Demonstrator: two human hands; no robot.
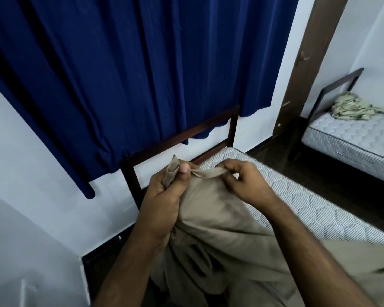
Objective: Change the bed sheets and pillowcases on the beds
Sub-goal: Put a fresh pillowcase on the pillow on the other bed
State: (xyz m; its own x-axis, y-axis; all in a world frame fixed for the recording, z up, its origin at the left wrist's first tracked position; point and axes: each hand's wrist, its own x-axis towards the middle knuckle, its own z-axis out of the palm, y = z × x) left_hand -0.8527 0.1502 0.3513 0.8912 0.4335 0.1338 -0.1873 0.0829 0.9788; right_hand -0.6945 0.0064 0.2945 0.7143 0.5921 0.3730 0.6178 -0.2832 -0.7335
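Observation:
A tan bed sheet [213, 229] hangs bunched in front of me over the near bed's bare quilted mattress [308, 209]. My left hand [166, 196] grips a gathered corner of the sheet, with the thumb pressed on the fabric and a tip of cloth sticking up above it. My right hand [244, 182] pinches the sheet's edge just to the right, and a short stretch of hem runs between the two hands. The rest of the sheet drapes down over the mattress toward the bottom right.
A dark wooden headboard [182, 138] stands against the white wall under a blue curtain [131, 69]. A second bed [353, 138] at the right carries a crumpled patterned cloth [353, 107]. A brown wooden post [308, 63] and dark floor lie between the beds.

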